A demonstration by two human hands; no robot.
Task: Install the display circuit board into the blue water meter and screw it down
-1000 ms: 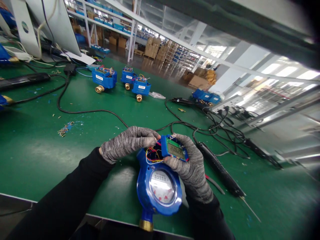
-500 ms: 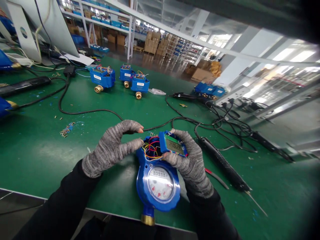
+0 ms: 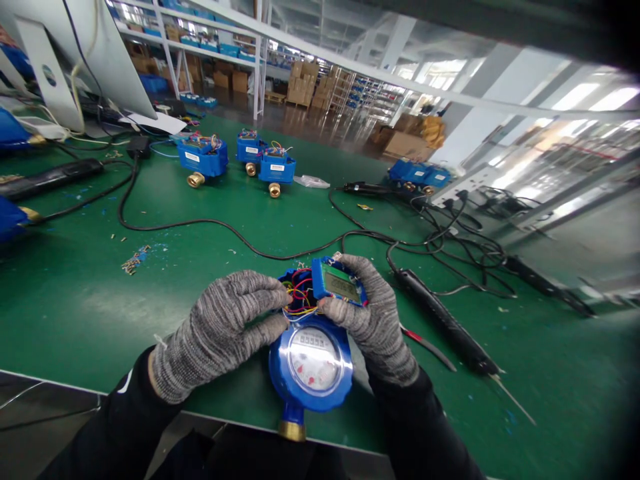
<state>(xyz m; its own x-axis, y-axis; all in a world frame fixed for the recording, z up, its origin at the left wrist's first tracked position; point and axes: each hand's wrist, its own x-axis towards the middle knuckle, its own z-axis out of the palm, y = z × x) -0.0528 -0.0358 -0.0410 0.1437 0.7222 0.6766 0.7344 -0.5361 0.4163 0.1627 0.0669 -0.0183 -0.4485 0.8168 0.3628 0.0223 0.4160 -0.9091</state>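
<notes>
A blue water meter lies at the lower middle of the frame on the green tabletop, its round dial facing up and its brass end over the near edge. Above the dial, coloured wires spill from its open top. The right hand pinches a small blue display module tilted over that opening. The left hand curls against the meter's left side, fingers at the wires. Just right lies a black electric screwdriver. Three more blue meters stand at the upper left of middle.
</notes>
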